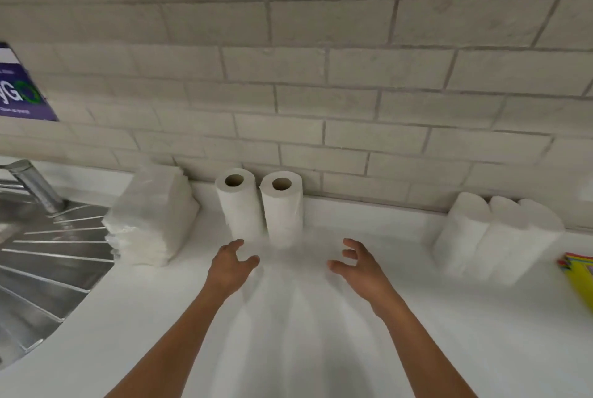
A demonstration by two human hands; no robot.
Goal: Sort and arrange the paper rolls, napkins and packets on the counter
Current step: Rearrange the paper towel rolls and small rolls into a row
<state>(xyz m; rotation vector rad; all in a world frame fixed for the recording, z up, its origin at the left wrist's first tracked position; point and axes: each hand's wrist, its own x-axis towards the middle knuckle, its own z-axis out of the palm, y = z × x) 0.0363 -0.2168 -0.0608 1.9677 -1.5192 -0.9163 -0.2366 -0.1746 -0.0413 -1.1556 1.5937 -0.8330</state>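
Left hand: the left hand point(231, 264) is hovering over the white counter point(298, 327), fingers point(236, 245) curled and spread, thumb apart from them, gripping nothing.
Right hand: the right hand point(356, 264) is hovering level with the left, fingers point(351, 247) spread and half bent, palm turned inward, holding nothing.
Paper rolls: two paper towel rolls are standing upright just beyond the fingertips, side by side against the brick wall point(321, 76); the left roll point(239, 205) is sitting just past the left hand's fingertips, the right roll point(282, 208) is sitting beyond the gap between the two hands. Whether the rolls are touching each other is hard to tell; their cardboard cores are showing at the top.
Napkins: a stack of white napkins point(150, 221) is resting well to the left of the left hand's fingers, beside the left roll, near the edge of the steel drainboard point(48, 253).
Wrapped pack: a wrapped pack of white rolls point(494, 237) is standing well to the right of the right hand's fingers, against the wall.
Packet: a yellow packet point(580, 282) is lying at the far right edge, beyond the wrapped pack, only partly in view.
Sink side: a metal tap base point(35, 186) is rising at the far left, behind the drainboard.
Box: a purple box point(22, 89) is showing at the left edge, its lettering cut off.
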